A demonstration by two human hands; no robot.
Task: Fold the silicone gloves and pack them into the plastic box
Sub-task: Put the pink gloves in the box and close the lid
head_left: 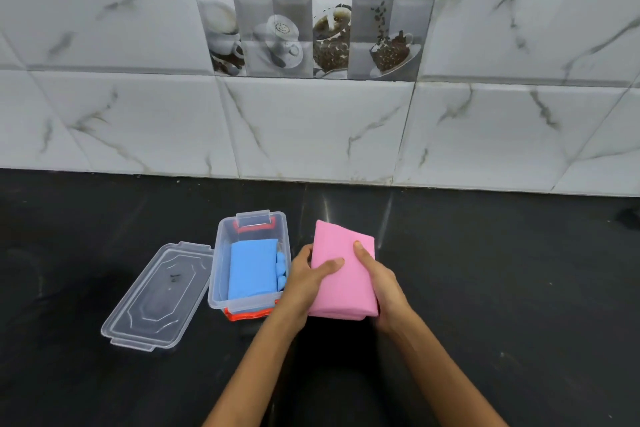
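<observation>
Both hands grip folded pink glove; no legible writing.

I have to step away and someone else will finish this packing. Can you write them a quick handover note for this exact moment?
Left hand and right hand both grip the folded pink silicone glove, to the right of the clear plastic box.
The folded blue silicone glove already lies inside the box.
The clear plastic lid lies off, left of the box, on the black counter.
Left: pack the pink glove; maybe close the lid.
</observation>
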